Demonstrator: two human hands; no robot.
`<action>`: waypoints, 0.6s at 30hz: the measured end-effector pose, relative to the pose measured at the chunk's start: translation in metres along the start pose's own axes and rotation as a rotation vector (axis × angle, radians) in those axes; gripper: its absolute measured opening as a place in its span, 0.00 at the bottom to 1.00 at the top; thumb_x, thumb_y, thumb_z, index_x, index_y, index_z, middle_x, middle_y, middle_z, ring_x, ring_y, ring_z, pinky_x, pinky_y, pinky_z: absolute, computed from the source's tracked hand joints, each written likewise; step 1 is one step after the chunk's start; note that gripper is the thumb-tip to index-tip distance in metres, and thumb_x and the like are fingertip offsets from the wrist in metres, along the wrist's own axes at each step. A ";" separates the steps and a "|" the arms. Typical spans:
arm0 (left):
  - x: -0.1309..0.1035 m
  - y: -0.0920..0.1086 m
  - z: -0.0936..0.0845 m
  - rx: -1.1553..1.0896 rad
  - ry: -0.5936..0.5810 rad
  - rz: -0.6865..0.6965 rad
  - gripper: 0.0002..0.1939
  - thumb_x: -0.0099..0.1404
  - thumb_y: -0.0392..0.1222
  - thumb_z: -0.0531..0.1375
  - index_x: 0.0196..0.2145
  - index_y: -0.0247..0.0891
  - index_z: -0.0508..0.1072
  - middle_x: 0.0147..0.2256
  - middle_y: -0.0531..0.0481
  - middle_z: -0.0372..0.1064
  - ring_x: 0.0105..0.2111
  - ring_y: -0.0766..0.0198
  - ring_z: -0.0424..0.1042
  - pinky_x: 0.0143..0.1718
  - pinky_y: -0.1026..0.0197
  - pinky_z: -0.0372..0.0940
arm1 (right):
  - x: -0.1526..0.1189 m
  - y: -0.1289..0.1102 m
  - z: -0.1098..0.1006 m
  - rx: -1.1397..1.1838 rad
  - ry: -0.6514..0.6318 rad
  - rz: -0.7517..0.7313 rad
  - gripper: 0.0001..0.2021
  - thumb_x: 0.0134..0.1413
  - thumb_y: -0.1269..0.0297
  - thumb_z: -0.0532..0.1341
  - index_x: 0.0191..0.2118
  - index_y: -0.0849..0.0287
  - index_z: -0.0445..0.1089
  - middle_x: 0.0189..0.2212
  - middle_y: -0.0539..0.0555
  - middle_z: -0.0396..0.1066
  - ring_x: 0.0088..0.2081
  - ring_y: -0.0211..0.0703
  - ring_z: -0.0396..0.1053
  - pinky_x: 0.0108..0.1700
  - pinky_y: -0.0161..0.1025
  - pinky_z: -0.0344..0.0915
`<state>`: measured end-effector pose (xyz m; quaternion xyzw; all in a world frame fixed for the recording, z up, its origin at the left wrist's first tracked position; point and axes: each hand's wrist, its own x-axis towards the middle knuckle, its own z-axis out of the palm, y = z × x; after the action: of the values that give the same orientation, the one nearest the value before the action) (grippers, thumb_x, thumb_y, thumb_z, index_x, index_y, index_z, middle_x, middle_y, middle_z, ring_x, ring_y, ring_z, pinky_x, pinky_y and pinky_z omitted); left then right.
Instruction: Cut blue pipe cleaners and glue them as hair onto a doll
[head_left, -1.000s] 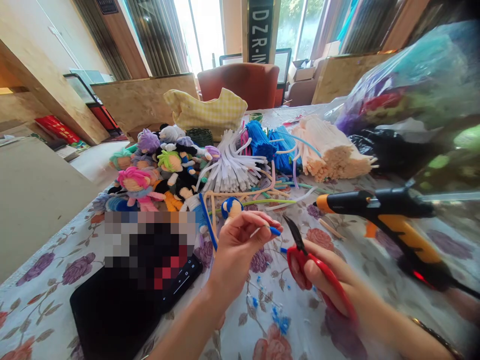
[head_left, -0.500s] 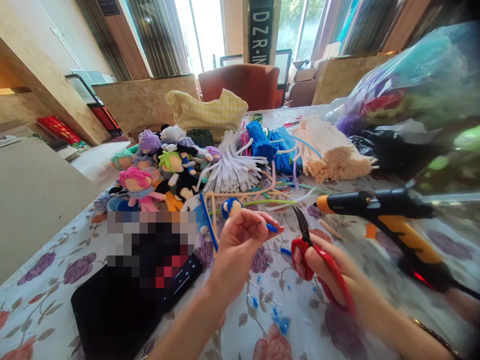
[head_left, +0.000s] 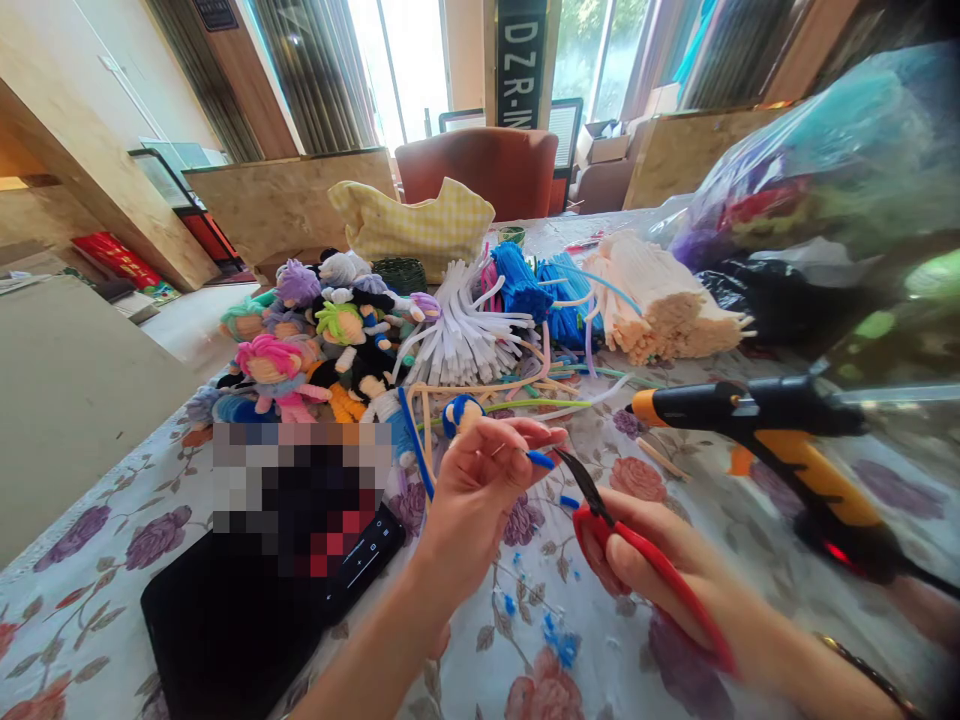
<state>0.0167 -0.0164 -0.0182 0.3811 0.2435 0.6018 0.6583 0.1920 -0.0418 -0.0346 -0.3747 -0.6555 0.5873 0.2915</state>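
Between the fingertips of my left hand (head_left: 480, 490) is pinched a short piece of blue pipe cleaner (head_left: 540, 460). My right hand (head_left: 667, 560) is wrapped round the red handles of a pair of scissors (head_left: 589, 487). The dark blades point up and left, their tip right beside the end of the blue piece; whether they touch it I cannot tell. Just behind my left hand shows a small doll's head (head_left: 462, 412) with blue hair. Another short blue piece (head_left: 569, 501) lies on the cloth by the scissors, and blue fluff (head_left: 561, 640) is scattered nearer me.
A glue gun (head_left: 765, 425) with a red light stands at right. A phone or tablet (head_left: 225, 620) lies at left, before a pile of yarn dolls (head_left: 277, 365). White (head_left: 461, 335), blue and peach (head_left: 660, 300) pipe cleaner bundles lie behind, with a large plastic bag (head_left: 825, 170) at back right.
My right hand has tilted the scissors leftward, bringing the blade tips from above the table to the blue piece. The blades look closer together. My left hand has barely moved.
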 end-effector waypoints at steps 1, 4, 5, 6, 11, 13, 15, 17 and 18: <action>0.000 0.000 0.000 -0.004 -0.002 -0.002 0.07 0.57 0.38 0.68 0.26 0.39 0.73 0.37 0.55 0.73 0.43 0.64 0.76 0.44 0.63 0.70 | 0.000 -0.001 0.000 -0.009 -0.009 0.009 0.25 0.58 0.36 0.50 0.29 0.56 0.55 0.24 0.46 0.51 0.25 0.37 0.48 0.26 0.36 0.48; 0.000 0.001 0.001 -0.019 -0.008 -0.008 0.06 0.57 0.36 0.68 0.26 0.38 0.73 0.37 0.55 0.74 0.42 0.66 0.76 0.42 0.65 0.71 | 0.000 -0.002 0.001 -0.028 -0.018 0.014 0.26 0.58 0.36 0.49 0.30 0.57 0.58 0.24 0.46 0.51 0.26 0.37 0.47 0.26 0.35 0.48; 0.000 0.001 0.002 -0.023 -0.009 -0.009 0.06 0.57 0.36 0.68 0.26 0.38 0.73 0.36 0.55 0.74 0.41 0.66 0.76 0.42 0.66 0.71 | 0.000 -0.002 0.001 -0.034 -0.016 0.009 0.26 0.59 0.36 0.49 0.31 0.57 0.59 0.25 0.46 0.51 0.26 0.37 0.47 0.26 0.35 0.48; 0.000 0.001 0.002 -0.026 -0.009 -0.010 0.07 0.57 0.36 0.68 0.26 0.38 0.73 0.36 0.55 0.74 0.41 0.67 0.76 0.42 0.66 0.72 | 0.000 -0.002 0.001 -0.039 -0.011 0.004 0.26 0.59 0.36 0.49 0.32 0.57 0.60 0.25 0.46 0.51 0.26 0.37 0.47 0.26 0.35 0.48; 0.000 0.002 0.004 -0.021 -0.001 -0.010 0.07 0.57 0.36 0.68 0.25 0.37 0.73 0.36 0.55 0.73 0.39 0.68 0.76 0.40 0.67 0.72 | 0.000 0.001 0.002 -0.053 0.033 -0.020 0.25 0.58 0.36 0.51 0.31 0.57 0.62 0.24 0.47 0.54 0.26 0.37 0.50 0.25 0.34 0.51; 0.000 0.001 0.004 -0.014 -0.001 -0.008 0.07 0.56 0.36 0.68 0.25 0.37 0.73 0.35 0.55 0.73 0.39 0.68 0.76 0.40 0.67 0.72 | 0.000 0.003 0.002 -0.057 0.049 -0.024 0.25 0.58 0.37 0.51 0.31 0.57 0.62 0.24 0.48 0.55 0.25 0.37 0.51 0.24 0.33 0.52; 0.000 0.001 0.003 -0.003 0.003 -0.007 0.08 0.56 0.37 0.68 0.25 0.37 0.72 0.35 0.54 0.73 0.38 0.68 0.76 0.40 0.67 0.72 | 0.001 0.004 0.002 -0.059 0.059 -0.025 0.25 0.58 0.37 0.52 0.31 0.58 0.63 0.24 0.47 0.55 0.25 0.36 0.51 0.24 0.33 0.52; 0.000 0.000 0.002 0.011 0.010 -0.010 0.08 0.55 0.38 0.69 0.25 0.37 0.72 0.35 0.54 0.73 0.38 0.67 0.76 0.40 0.66 0.72 | 0.001 0.004 0.003 -0.056 0.064 -0.026 0.26 0.57 0.37 0.52 0.31 0.58 0.63 0.23 0.47 0.55 0.24 0.36 0.50 0.23 0.33 0.51; 0.000 0.000 0.002 0.015 0.013 -0.011 0.08 0.55 0.38 0.69 0.25 0.37 0.72 0.35 0.54 0.73 0.38 0.67 0.76 0.40 0.66 0.72 | 0.001 0.003 0.003 -0.053 0.063 -0.021 0.26 0.57 0.36 0.52 0.31 0.58 0.63 0.23 0.47 0.54 0.24 0.36 0.50 0.23 0.33 0.51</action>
<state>0.0181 -0.0165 -0.0168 0.3808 0.2545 0.5989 0.6569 0.1895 -0.0421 -0.0379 -0.3937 -0.6652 0.5546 0.3083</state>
